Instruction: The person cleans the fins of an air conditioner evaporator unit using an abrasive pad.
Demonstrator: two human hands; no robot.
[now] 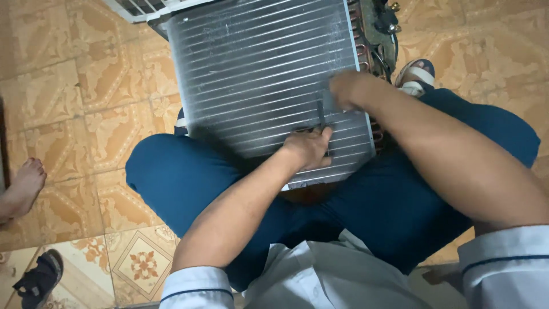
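Finned coil [257,68] tilted across the lap, over the tiled floor [86,114]. Left hand [310,147] lies flat on its lower edge, fingers spread. Right hand [349,88] is just above, blurred, closed on a thin dark tool [321,111] against the fins. Copper tubes [366,51] run down the coil's right side. A bare foot [26,183] at far left.

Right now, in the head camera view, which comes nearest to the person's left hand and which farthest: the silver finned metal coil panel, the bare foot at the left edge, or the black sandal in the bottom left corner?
1. Silver finned metal coil panel: under the left hand, touching.
2. Bare foot: far left, on the tiles.
3. Black sandal: bottom left corner, slightly farther.
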